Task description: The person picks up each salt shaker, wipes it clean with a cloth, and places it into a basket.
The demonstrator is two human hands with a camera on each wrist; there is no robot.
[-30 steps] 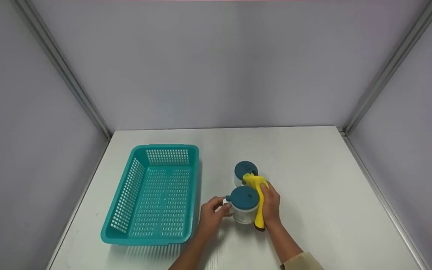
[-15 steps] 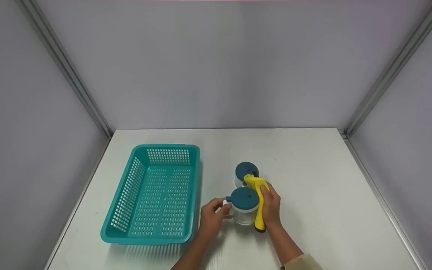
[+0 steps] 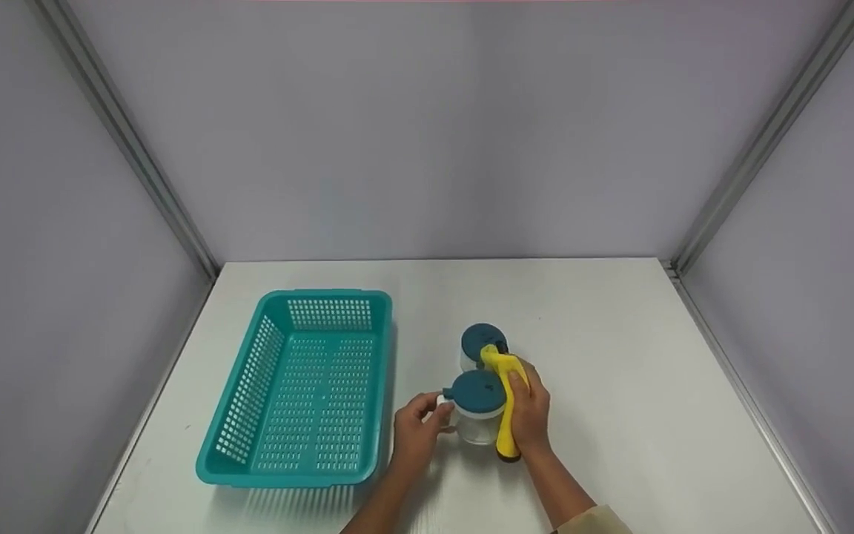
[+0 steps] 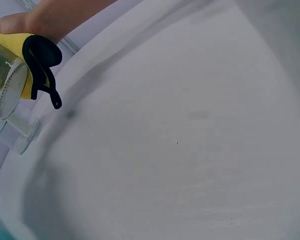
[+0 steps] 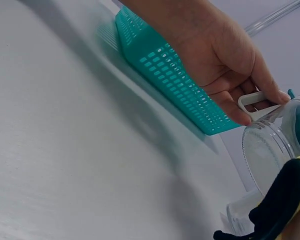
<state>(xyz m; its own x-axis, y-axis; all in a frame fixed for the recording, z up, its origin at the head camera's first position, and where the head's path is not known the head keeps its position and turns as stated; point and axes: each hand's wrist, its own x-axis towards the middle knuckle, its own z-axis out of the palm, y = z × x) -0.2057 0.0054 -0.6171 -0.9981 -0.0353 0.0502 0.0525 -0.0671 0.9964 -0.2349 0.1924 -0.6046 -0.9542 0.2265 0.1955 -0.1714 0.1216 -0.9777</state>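
Observation:
In the head view a clear glass jar (image 3: 479, 430) with a dark blue-green lid (image 3: 477, 391) is between my two hands. My left hand (image 3: 416, 437) pinches its white handle (image 5: 250, 102). My right hand (image 3: 534, 411) grips a yellow cloth (image 3: 506, 423) with black edging and presses it along the jar's right side. From both wrist cameras the round base of this jar shows, raised off the table. Black trim and a small loop (image 4: 56, 99) hang from the cloth. Behind it, partly covered, stands a second jar (image 3: 480, 340) with a matching lid.
A teal plastic basket (image 3: 382, 386) with perforated walls rests on the white table (image 3: 620, 356), left of my left hand. Grey panels (image 3: 427, 133) enclose the table at the back and both sides.
The head view has shifted slightly. Both hands, the held jar and the cloth stay in nearly the same arrangement.

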